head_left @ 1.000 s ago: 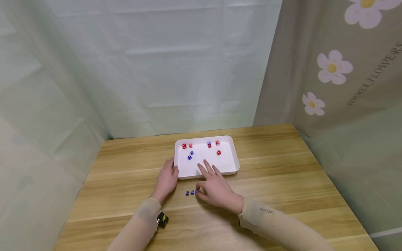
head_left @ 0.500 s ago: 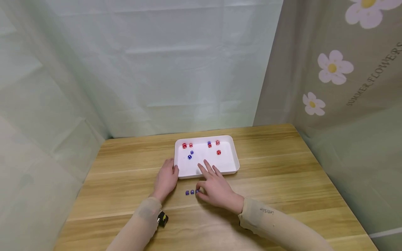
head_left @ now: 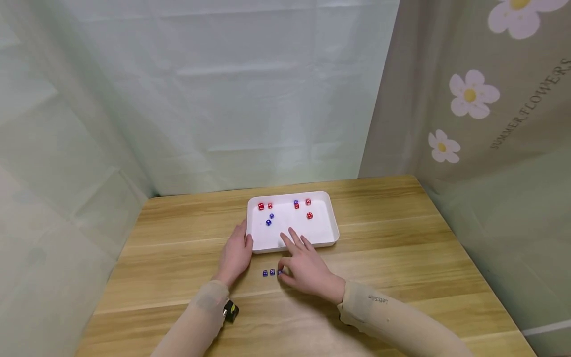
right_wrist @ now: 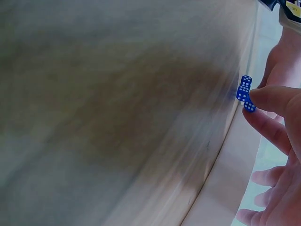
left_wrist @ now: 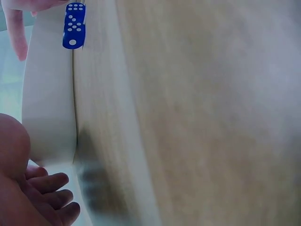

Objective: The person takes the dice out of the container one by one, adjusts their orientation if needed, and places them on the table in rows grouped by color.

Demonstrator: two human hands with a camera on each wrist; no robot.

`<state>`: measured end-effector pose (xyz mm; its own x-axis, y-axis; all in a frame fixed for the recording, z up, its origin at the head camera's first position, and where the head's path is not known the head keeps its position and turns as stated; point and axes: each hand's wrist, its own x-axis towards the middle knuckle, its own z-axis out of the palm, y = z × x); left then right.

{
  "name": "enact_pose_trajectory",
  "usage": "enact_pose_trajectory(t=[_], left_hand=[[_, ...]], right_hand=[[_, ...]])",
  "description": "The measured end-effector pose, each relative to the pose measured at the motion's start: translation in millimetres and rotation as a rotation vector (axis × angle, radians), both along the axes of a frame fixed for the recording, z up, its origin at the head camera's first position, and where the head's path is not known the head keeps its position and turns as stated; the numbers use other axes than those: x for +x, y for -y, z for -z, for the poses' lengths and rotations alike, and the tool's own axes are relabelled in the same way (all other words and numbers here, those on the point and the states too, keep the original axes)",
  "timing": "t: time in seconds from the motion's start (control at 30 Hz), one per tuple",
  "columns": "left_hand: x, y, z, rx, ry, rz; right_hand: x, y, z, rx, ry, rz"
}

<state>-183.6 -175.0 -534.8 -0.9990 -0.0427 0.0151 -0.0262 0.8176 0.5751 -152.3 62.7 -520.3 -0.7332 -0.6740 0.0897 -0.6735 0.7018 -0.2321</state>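
Note:
Thumb and index finger of my right hand (head_left: 310, 270) pinch a blue die (right_wrist: 249, 107) with white pips, at the right end of a short row on the table. Two more blue dice, a middle one (head_left: 272, 272) and a left one (head_left: 265, 273), sit beside it. The right hand's other fingers spread over the near rim of a white tray (head_left: 323, 230). My left hand (head_left: 236, 254) rests against the tray's left side, fingers extended along the wall and thumb at the near corner. In the left wrist view, its fingers (left_wrist: 51, 183) show beyond the tray corner.
Inside the tray lie several red dice, one (head_left: 310, 215) to the right, and a few blue dice, one (head_left: 268, 222) to the left. The wooden table (head_left: 401, 258) ends at a pale curtain (head_left: 267, 99) behind. A black device (head_left: 231, 311) is strapped at the left wrist.

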Motion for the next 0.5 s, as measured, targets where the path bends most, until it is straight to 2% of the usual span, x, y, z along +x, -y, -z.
enact_pose_trajectory(t=[0.5], left_hand=[[-2.5, 0.5, 3.8, 0.029, 0.019, -0.022]], right_hand=[[-2.8, 0.4, 1.7, 0.014, -0.009, 0.026]])
